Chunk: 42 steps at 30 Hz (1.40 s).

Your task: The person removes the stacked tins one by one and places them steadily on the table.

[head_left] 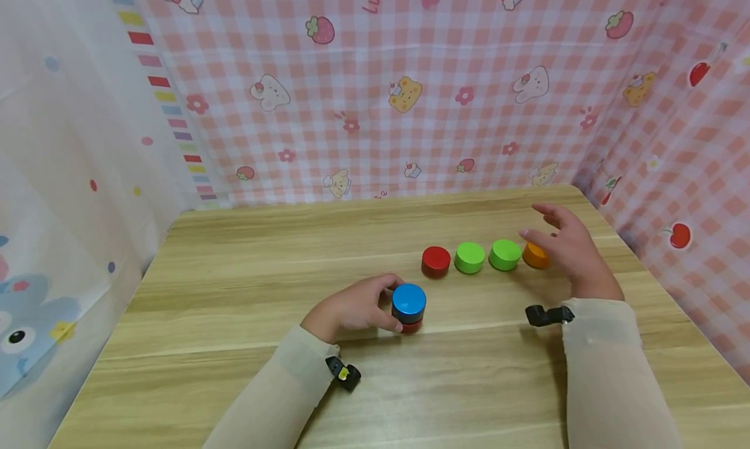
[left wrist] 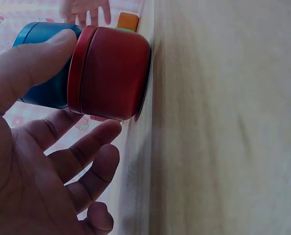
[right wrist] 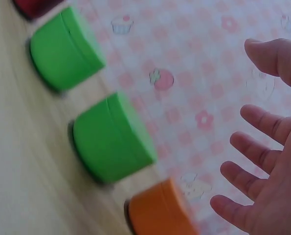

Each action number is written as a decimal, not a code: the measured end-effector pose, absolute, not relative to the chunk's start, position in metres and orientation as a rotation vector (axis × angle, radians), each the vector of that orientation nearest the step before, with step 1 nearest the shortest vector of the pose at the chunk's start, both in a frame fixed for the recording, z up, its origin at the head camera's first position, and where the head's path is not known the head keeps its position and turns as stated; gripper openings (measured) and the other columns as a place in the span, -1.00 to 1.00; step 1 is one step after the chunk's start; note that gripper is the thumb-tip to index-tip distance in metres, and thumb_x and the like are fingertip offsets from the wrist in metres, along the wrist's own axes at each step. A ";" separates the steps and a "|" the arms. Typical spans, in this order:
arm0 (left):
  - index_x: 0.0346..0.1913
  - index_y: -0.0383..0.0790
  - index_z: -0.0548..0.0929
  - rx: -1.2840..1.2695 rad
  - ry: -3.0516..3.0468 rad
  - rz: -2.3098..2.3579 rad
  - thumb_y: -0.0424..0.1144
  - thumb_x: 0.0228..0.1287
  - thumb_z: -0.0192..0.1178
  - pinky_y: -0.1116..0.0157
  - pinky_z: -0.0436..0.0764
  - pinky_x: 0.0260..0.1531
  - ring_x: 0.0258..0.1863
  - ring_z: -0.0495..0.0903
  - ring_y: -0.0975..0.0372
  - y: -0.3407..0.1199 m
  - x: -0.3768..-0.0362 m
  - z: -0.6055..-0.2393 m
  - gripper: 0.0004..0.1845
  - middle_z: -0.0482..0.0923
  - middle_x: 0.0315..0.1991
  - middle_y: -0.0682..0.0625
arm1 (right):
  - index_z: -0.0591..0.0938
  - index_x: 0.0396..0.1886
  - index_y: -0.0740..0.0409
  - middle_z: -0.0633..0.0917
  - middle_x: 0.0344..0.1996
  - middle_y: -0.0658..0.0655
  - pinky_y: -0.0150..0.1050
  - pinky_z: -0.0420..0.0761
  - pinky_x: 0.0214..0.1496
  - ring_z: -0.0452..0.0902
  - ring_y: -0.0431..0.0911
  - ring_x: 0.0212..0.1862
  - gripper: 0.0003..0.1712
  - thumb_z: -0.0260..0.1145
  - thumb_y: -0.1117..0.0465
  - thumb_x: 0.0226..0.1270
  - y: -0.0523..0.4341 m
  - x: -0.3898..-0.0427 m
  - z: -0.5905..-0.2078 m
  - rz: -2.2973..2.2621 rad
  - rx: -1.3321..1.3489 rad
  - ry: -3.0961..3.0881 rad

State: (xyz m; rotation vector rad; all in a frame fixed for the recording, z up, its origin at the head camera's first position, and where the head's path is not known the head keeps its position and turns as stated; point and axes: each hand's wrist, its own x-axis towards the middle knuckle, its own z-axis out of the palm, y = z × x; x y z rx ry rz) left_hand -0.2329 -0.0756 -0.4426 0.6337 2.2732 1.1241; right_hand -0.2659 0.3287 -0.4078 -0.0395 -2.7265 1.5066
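My left hand (head_left: 382,304) grips a two-piece stack at the table's middle, a blue disc (head_left: 409,300) on top of a red disc (head_left: 412,326). In the left wrist view my thumb (left wrist: 33,63) lies on the blue disc (left wrist: 42,68) just above the red disc (left wrist: 111,73). A row stands behind the stack: a red disc (head_left: 436,260), two green discs (head_left: 470,257) (head_left: 504,254) and an orange disc (head_left: 533,256). My right hand (head_left: 551,234) hovers with spread fingers over the orange disc (right wrist: 160,211) and holds nothing. The green discs (right wrist: 64,49) (right wrist: 111,139) also show in the right wrist view.
The wooden table (head_left: 246,319) is walled in by a pink checked cloth (head_left: 375,97) at the back and right and a white dotted cloth (head_left: 70,176) on the left. Bare wood lies to the left and front of the stack.
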 end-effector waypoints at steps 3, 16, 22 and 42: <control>0.26 0.05 0.58 0.642 2.282 1.110 -0.19 0.15 0.58 -0.11 0.36 0.42 0.28 0.46 0.02 -0.075 -0.232 -0.442 -0.39 0.58 0.22 0.07 | 0.22 0.67 0.14 0.15 0.66 0.30 0.35 0.08 0.60 -0.01 0.31 0.65 -0.08 0.40 -0.02 0.49 0.319 -0.265 -0.401 1.510 0.031 -2.702; 0.25 0.03 0.58 0.644 2.286 1.097 -0.24 0.15 0.58 -0.10 0.42 0.37 0.21 0.51 0.04 -0.073 -0.232 -0.444 -0.40 0.61 0.16 0.08 | 0.28 0.63 0.17 0.22 0.62 0.29 0.34 0.08 0.60 0.02 0.28 0.65 -0.15 0.42 0.15 0.46 0.294 -0.259 -0.386 1.563 0.183 -2.647; 0.23 0.04 0.58 0.637 2.300 1.091 -0.24 0.16 0.58 -0.12 0.39 0.42 0.30 0.50 0.02 -0.072 -0.231 -0.444 -0.41 0.62 0.20 0.08 | 0.32 0.60 0.20 0.25 0.61 0.28 0.35 0.10 0.59 0.03 0.27 0.64 -0.16 0.44 0.18 0.42 0.277 -0.253 -0.378 1.578 0.305 -2.622; 0.26 0.01 0.56 0.684 2.324 1.064 -0.26 0.18 0.56 -0.09 0.38 0.42 0.28 0.50 0.05 -0.073 -0.231 -0.444 -0.40 0.61 0.22 0.06 | 0.49 0.45 0.15 0.42 0.47 0.19 0.34 0.15 0.59 0.21 0.20 0.55 -0.33 0.47 0.26 0.39 0.226 -0.244 -0.380 1.561 0.683 -2.683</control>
